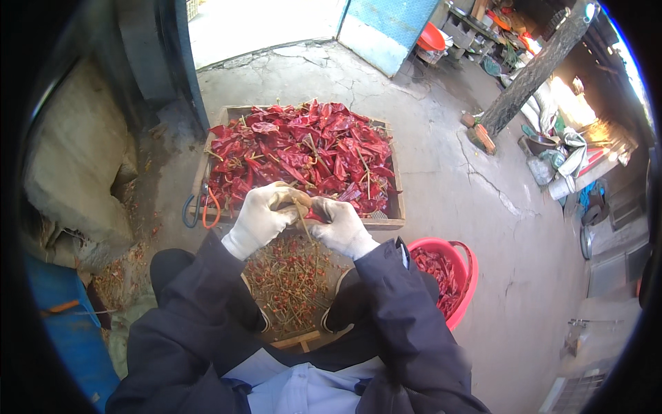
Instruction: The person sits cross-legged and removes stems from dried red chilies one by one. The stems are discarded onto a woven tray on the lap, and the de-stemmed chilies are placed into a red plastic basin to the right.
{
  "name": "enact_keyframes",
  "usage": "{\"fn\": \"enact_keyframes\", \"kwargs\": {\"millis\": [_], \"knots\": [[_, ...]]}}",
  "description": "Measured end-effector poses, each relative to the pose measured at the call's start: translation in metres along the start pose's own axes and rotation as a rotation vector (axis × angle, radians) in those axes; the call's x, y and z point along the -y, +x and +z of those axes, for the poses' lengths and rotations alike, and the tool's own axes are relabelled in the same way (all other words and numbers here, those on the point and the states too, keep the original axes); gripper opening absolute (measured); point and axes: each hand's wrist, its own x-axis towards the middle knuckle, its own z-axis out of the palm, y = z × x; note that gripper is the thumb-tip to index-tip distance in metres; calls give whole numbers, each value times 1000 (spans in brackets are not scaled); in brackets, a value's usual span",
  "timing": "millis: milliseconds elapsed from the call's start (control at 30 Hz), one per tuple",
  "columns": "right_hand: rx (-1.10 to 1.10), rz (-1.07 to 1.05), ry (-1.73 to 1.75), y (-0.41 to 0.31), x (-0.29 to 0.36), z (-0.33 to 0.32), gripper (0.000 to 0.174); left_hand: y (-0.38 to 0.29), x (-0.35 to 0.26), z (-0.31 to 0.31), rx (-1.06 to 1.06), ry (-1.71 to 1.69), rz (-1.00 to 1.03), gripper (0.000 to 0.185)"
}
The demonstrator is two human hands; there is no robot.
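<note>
Both hands wear white work gloves with stained fingers and meet over the near edge of a wooden tray (385, 223) heaped with dried red chili peppers (310, 150). My left hand (266, 215) pinches a dried chili stem (303, 221), which hangs down between the hands. My right hand (339, 223) is closed on a red chili, mostly hidden by the fingers. Scissors with one orange and one dark handle (211, 209) rest at the tray's left near corner. Below the hands, cut stems and bits (289, 284) lie on the ground between the shoes.
A pink plastic basket (470, 290) of red chilies stands by my right knee. A blue container (72, 336) and pale sacks (77, 160) are at the left. An open blue door (385, 31) is ahead; a wooden post (532, 72) and clutter stand at the right.
</note>
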Motion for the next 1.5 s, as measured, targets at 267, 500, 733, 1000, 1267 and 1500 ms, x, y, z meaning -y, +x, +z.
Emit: {"fn": "enact_keyframes", "kwargs": {"millis": [267,500,733,1000,1267,1500], "knots": [[-59,-112,-98,1,4,3,37,-2,-6,1,-79,107,141,20],[-10,-229,-139,-4,9,-1,27,-6,2,-2,-69,-363,-205,21],[24,-250,-18,-9,9,0,27,-7,19,-10,81,-896,-235,27],[-296,-31,491,-8,18,-28,21,-1,16,-52,107,68,-258,28],[-407,4,684,-6,7,-34,21,12,39,-22,-35,1003,24,29],[-493,85,415,-6,6,-30,18,31,70,-10,-103,1022,-216,32]]}}
